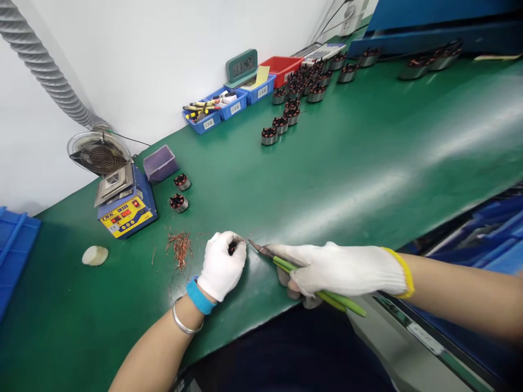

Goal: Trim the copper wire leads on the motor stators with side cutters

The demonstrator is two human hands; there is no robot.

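Note:
My left hand (221, 265), in a white glove with a blue cuff, is closed round a small dark wound motor stator (232, 247) at the near edge of the green bench mat (347, 163). My right hand (339, 269), in a white glove with a yellow cuff, grips green-handled cutters (286, 265). The cutter tip points left and nearly touches the stator. A pile of cut copper wire bits (180, 249) lies just left of my left hand.
A blue and yellow solder pot (125, 204) stands at the left, with a purple tray (160, 163) and two loose stators (178, 202) beside it. Several more stators (292, 103) and blue bins (212, 111) sit at the back by a clock (242, 65). A white lump (95, 255) lies far left.

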